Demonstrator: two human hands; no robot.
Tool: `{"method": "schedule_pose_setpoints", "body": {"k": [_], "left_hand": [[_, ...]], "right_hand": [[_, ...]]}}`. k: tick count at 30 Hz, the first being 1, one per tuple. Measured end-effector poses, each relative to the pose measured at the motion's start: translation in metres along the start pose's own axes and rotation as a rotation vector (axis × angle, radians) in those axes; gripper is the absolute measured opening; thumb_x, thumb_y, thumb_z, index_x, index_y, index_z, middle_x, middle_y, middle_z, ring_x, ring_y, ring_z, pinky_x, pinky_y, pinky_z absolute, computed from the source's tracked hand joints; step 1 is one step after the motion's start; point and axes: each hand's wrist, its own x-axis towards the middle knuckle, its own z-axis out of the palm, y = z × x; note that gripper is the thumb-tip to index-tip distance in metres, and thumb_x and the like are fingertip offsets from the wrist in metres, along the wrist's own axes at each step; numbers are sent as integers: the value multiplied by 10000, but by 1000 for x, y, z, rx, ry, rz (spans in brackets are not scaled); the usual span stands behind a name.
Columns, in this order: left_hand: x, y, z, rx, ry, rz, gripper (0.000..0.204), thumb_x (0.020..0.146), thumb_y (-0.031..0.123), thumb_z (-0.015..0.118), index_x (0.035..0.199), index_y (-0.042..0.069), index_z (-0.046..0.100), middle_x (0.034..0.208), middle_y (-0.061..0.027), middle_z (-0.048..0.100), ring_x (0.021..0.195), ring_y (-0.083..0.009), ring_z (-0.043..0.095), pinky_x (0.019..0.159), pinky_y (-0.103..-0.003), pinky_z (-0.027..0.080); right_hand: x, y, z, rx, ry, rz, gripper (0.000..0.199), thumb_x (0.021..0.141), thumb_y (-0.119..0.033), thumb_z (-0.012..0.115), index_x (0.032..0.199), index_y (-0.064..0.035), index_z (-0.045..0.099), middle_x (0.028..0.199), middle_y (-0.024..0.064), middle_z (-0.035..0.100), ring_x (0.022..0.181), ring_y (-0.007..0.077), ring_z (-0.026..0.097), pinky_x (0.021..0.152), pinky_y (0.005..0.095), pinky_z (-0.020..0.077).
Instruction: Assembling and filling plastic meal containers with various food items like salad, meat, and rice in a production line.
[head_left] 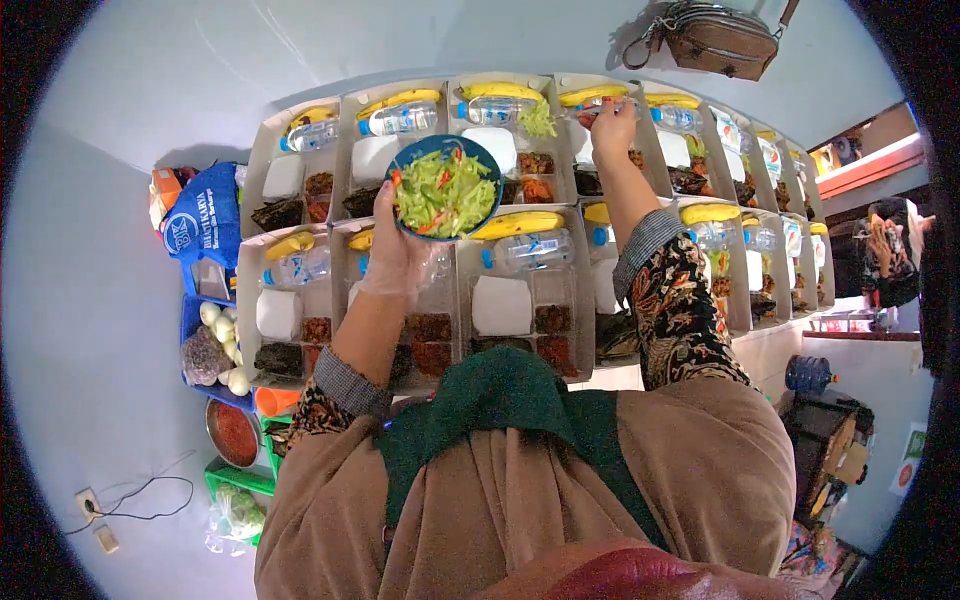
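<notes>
My left hand (392, 245), in a clear plastic glove, holds up a blue bowl (498, 190) of shredded green vegetable (440, 190) with red bits. It hovers over the meal boxes. Further right, my right hand (612, 132) reaches into a far-row white box (590, 85), its fingers drawn together beside a clear water bottle (606, 103) and below a banana (592, 94). What the fingers hold, if anything, is hidden. In the box to its left, a heap of shredded greens (537, 120) lies by the end of a blue-capped bottle (495, 108).
Two rows of open boxes fill the table, with bananas, bottles, white packets (502, 305) and dark red food. At left are a blue bag (205, 215), a blue crate (190, 320) and a pot of red sauce (236, 432). A brown bag (720, 40) lies beyond the boxes.
</notes>
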Motion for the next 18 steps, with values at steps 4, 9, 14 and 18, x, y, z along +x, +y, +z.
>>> {"method": "schedule_pose_setpoints", "body": {"k": [4, 9, 14, 18], "left_hand": [[-4, -1, -11, -9, -15, -18, 589, 890, 531, 384, 1314, 122, 403, 1333, -108, 449, 1218, -292, 441, 994, -523, 349], [-5, -4, -18, -52, 13, 11, 586, 886, 521, 407, 1304, 110, 415, 1323, -112, 459, 1194, -295, 465, 988, -493, 372], [-4, -6, -20, -72, 21, -18, 595, 877, 524, 424, 1307, 113, 413, 1325, -112, 456, 1203, -299, 456, 1002, -489, 361], [-7, -6, -22, -48, -23, 11, 603, 873, 525, 434, 1314, 116, 406, 1331, -112, 449, 1216, -302, 441, 1005, -488, 359]], "right_hand": [[1, 5, -1, 163, -57, 149, 196, 927, -104, 461, 1033, 59, 438, 860, 180, 574, 552, 276, 632, 460, 337, 563], [7, 18, 0, 67, -80, 178, 185, 923, -109, 472, 1006, 56, 449, 853, 185, 582, 570, 276, 642, 469, 341, 561], [13, 31, -3, -37, -134, 123, 171, 923, -128, 474, 970, 36, 467, 794, 173, 611, 572, 237, 647, 480, 330, 544], [0, 23, 4, -48, -229, 102, 172, 923, -146, 458, 949, 22, 481, 755, 147, 635, 569, 207, 646, 521, 316, 526]]}}
